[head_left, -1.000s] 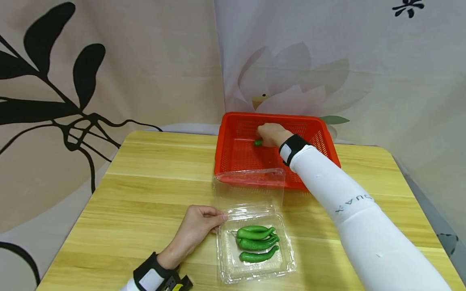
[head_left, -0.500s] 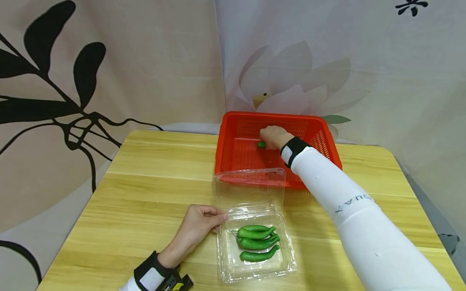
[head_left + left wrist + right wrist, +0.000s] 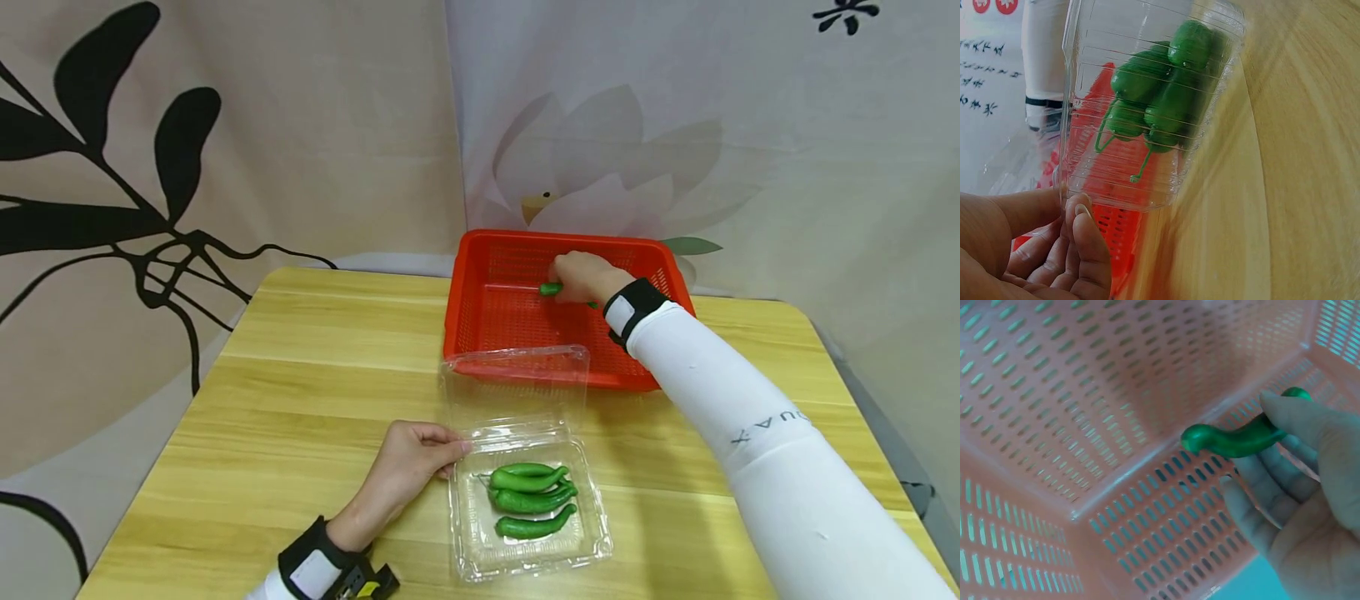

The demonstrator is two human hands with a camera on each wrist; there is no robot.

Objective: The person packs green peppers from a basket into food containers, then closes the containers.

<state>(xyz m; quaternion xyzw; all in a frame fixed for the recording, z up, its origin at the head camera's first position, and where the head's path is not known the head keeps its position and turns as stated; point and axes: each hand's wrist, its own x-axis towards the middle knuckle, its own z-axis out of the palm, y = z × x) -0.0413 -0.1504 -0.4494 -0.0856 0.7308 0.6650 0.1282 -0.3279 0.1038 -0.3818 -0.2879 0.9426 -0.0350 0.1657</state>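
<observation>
Inside the red basket [image 3: 495,325], my right hand [image 3: 585,277] pinches a green chili pepper [image 3: 1235,440] between thumb and fingers; one end pokes out left of the hand in the head view. A clear plastic clamshell box [image 3: 476,550] lies unfolded on the table, with several green chili peppers [image 3: 532,502] in its near half. My left hand [image 3: 412,458] pinches the left edge of the box near the hinge, thumb on top. The box's lid [image 3: 517,396] leans up against the basket's near wall.
The basket stands at the far edge of the wooden table [image 3: 315,375], behind the box. A printed cloth [image 3: 337,125] hangs behind the table.
My right hand has moved a little to the right inside the basket, with the pepper in its fingers. The left hand and the box have stayed in place.
</observation>
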